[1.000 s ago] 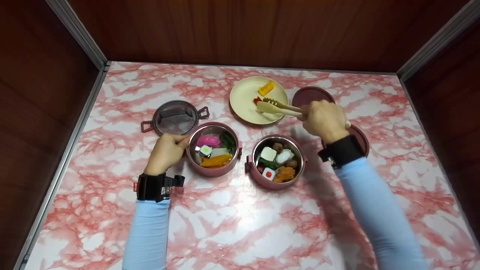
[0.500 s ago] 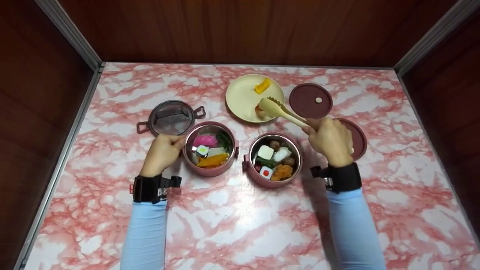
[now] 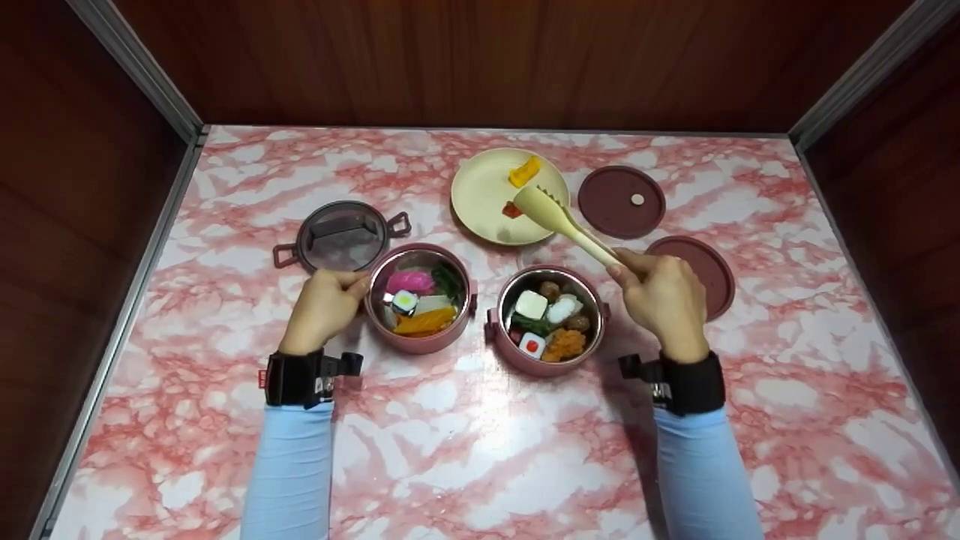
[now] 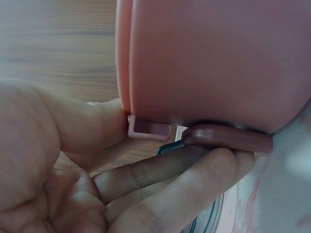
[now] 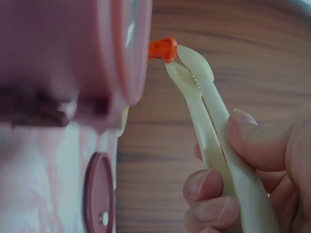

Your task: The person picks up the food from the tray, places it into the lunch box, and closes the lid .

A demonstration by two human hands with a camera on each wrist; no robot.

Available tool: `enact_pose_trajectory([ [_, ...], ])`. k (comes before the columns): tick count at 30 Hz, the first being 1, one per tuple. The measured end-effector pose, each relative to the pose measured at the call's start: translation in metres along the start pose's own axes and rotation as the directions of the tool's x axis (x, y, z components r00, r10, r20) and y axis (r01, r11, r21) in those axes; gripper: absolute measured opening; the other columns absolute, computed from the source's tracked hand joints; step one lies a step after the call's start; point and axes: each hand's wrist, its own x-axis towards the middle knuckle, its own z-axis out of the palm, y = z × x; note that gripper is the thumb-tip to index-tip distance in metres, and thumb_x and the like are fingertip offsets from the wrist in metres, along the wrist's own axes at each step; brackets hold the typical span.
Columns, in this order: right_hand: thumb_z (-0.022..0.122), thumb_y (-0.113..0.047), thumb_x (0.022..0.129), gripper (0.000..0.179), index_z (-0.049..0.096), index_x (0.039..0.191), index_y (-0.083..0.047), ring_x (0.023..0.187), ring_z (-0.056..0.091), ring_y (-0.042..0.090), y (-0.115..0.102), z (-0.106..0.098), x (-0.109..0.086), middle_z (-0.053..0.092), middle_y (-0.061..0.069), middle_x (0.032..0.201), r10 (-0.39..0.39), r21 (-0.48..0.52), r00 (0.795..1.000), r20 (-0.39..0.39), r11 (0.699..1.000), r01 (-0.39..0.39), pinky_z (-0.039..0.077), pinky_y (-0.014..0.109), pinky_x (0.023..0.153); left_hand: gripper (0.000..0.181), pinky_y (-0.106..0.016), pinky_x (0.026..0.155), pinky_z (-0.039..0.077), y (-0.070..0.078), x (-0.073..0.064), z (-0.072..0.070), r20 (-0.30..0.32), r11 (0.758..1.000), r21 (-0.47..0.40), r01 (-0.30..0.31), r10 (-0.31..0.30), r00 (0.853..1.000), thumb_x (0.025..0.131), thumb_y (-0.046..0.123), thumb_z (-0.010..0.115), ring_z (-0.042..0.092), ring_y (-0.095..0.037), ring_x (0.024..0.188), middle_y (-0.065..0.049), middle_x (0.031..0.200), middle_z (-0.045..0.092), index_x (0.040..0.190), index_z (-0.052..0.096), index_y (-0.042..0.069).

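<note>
My left hand (image 3: pixel 326 309) holds the side of the left pink round lunch box (image 3: pixel 424 346). In the left wrist view its thumb is at the rim and its fingers lie along the brown clasp (image 4: pixel 233 138). My right hand (image 3: pixel 664 300) grips cream tongs (image 3: pixel 556 219), their tips over the cream plate (image 3: pixel 476 214). The right wrist view shows the tong tips pinching a small orange-red toy food piece (image 5: pixel 164 49). A yellow piece (image 3: pixel 525 172) lies on the plate. The right lunch box (image 3: pixel 544 367) stands open, holding several play foods; so does the left one.
A clear-topped lid (image 3: pixel 341 236) with two side clasps lies behind the left lunch box. Two dark red round lids (image 3: pixel 615 210) lie to the right of the plate, one partly behind my right hand. Wooden walls (image 3: pixel 480 60) border the pink marbled table at the back and sides.
My right hand has drawn back toward me with the tongs, uncovering the back lid. The tongs now hold the orange-red piece up from the plate. My left hand stays at the left lunch box.
</note>
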Motion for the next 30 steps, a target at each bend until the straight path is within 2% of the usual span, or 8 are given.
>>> enact_pose_trajectory([
  [5, 0.072, -0.032, 0.091, 0.026, 0.076, 0.115, -0.021, 0.088, 0.065, 0.045, -0.003, 0.008, 0.006, 0.072, 0.018, 0.106, -0.04, -0.018, 0.999, -0.013, 0.999, 0.039, 0.046, 0.061, 0.066, 0.027, -0.035, 0.071, 0.051, 0.001, 0.0, -0.001, 0.002, 1.0, -0.013, 0.001, -0.001, 1.0, 0.1, 0.019, 0.058, 0.066, -0.025, 0.08, -0.015, 0.104, 0.073, 0.121, 0.07, 0.007],
  [12, 0.071, -0.032, 0.092, 0.029, 0.075, 0.117, -0.02, 0.088, 0.066, 0.044, 0.001, 0.024, 0.015, 0.072, 0.018, 0.107, -0.029, -0.033, 0.999, 0.024, 0.999, 0.03, 0.047, 0.061, 0.066, 0.027, -0.035, 0.071, 0.052, 0.0, 0.0, 0.0, 0.01, 1.0, -0.02, 0.009, -0.009, 1.0, 0.1, 0.019, 0.059, 0.067, -0.025, 0.08, -0.015, 0.102, 0.073, 0.12, 0.07, 0.006],
  [15, 0.071, -0.033, 0.092, 0.029, 0.075, 0.118, -0.021, 0.089, 0.066, 0.043, -0.001, 0.022, 0.013, 0.072, 0.018, 0.109, -0.02, -0.023, 1.0, 0.015, 1.0, 0.021, 0.048, 0.06, 0.068, 0.027, -0.035, 0.071, 0.051, 0.0, 0.0, 0.0, 0.014, 1.0, -0.016, 0.014, -0.013, 1.0, 0.1, 0.02, 0.059, 0.066, -0.025, 0.08, -0.015, 0.102, 0.073, 0.121, 0.07, 0.006],
  [18, 0.073, -0.032, 0.091, 0.028, 0.076, 0.116, -0.021, 0.085, 0.066, 0.043, -0.008, 0.015, 0.006, 0.072, 0.017, 0.107, -0.043, -0.001, 0.999, -0.026, 0.999, 0.043, 0.047, 0.059, 0.066, 0.027, -0.035, 0.07, 0.051, -0.001, 0.0, 0.0, 0.015, 1.0, -0.012, 0.02, -0.019, 1.0, 0.1, 0.02, 0.059, 0.065, -0.025, 0.079, -0.014, 0.101, 0.073, 0.121, 0.07, 0.007],
  [20, 0.075, -0.029, 0.089, 0.026, 0.076, 0.114, -0.02, 0.076, 0.065, 0.04, -0.016, 0.01, 0.0, 0.074, 0.015, 0.101, -0.081, 0.024, 0.995, -0.063, 0.996, 0.083, 0.047, 0.056, 0.06, 0.028, -0.035, 0.07, 0.051, -0.001, -0.001, 0.0, 0.015, 1.0, -0.013, 0.022, -0.021, 1.0, 0.1, 0.02, 0.059, 0.066, -0.025, 0.079, -0.014, 0.1, 0.073, 0.122, 0.07, 0.007],
  [23, 0.078, -0.023, 0.087, 0.026, 0.077, 0.112, -0.016, 0.059, 0.062, 0.029, -0.03, 0.004, -0.014, 0.075, 0.012, 0.094, -0.187, 0.076, 0.978, -0.094, 0.978, 0.194, 0.046, 0.048, 0.049, 0.028, -0.036, 0.071, 0.051, -0.001, -0.001, 0.0, 0.011, 1.0, -0.011, 0.021, -0.021, 1.0, 0.1, 0.02, 0.059, 0.066, -0.025, 0.081, -0.014, 0.101, 0.074, 0.122, 0.07, 0.007],
  [28, 0.081, -0.019, 0.085, 0.029, 0.075, 0.112, -0.011, 0.046, 0.05, 0.007, -0.052, 0.011, -0.035, 0.075, 0.007, 0.085, -0.369, 0.125, 0.928, -0.056, 0.919, 0.373, 0.037, 0.026, 0.036, 0.027, -0.036, 0.072, 0.049, 0.0, -0.001, 0.001, 0.0, 1.0, -0.001, 0.012, -0.012, 1.0, 0.1, 0.02, 0.059, 0.064, -0.024, 0.081, -0.013, 0.103, 0.073, 0.121, 0.071, 0.008],
  [30, 0.082, -0.021, 0.083, 0.03, 0.076, 0.112, -0.012, 0.047, 0.049, 0.005, -0.058, 0.018, -0.04, 0.075, 0.004, 0.082, -0.407, 0.112, 0.913, -0.039, 0.906, 0.409, 0.036, 0.024, 0.038, 0.027, -0.036, 0.07, 0.049, 0.0, -0.001, 0.001, 0.004, 1.0, -0.006, 0.017, -0.017, 1.0, 0.1, 0.02, 0.059, 0.064, -0.024, 0.079, -0.014, 0.103, 0.073, 0.121, 0.07, 0.007],
])
